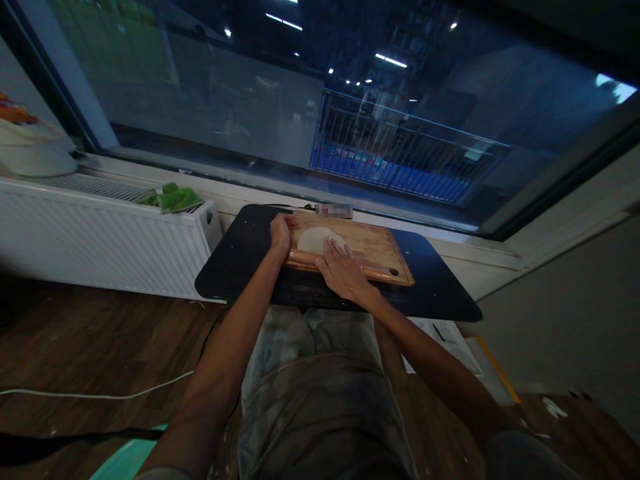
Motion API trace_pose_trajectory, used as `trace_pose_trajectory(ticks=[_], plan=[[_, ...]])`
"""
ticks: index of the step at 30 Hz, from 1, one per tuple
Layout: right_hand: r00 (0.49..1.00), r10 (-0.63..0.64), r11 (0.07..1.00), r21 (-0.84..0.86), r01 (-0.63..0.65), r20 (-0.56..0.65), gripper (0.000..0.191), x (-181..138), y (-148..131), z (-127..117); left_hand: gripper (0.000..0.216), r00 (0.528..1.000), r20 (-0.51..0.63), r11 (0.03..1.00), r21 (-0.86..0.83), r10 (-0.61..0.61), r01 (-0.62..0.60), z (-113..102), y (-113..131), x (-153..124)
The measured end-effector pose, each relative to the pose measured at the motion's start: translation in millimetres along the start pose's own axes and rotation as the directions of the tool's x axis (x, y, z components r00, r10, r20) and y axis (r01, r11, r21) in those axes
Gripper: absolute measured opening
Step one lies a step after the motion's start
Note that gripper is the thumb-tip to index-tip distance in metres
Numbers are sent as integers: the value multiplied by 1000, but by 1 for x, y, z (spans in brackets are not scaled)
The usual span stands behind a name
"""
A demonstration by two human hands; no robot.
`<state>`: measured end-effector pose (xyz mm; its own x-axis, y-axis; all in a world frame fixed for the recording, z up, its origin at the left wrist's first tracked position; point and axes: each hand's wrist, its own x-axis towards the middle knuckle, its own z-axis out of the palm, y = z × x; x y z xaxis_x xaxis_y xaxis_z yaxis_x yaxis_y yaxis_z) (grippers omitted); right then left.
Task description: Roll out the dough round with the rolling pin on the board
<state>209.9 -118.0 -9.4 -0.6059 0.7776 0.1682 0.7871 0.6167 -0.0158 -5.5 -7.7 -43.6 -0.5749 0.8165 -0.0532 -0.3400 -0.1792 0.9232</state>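
Note:
A flat round piece of pale dough lies on a wooden board set on a black tabletop. A wooden rolling pin lies across the board's near edge, just in front of the dough. My left hand is curled around the pin's left end at the board's left corner. My right hand lies flat on top of the pin, fingers stretched out toward the dough.
A white radiator stands to the left with a green cloth on it. A large window runs behind the table. A white cable crosses the wooden floor; papers lie under the table's right side.

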Motion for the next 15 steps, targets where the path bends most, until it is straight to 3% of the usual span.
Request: trace_pose_trajectory(ticks=[9, 15], plan=[[992, 79, 997, 8, -80, 101, 76, 48, 24, -6, 35, 1000, -2, 1000, 9, 5, -5, -1, 1, -5], [1000, -18, 1000, -19, 17, -19, 72, 18, 7, -3, 36, 1000, 12, 998, 55, 14, -15, -2, 1, -5]])
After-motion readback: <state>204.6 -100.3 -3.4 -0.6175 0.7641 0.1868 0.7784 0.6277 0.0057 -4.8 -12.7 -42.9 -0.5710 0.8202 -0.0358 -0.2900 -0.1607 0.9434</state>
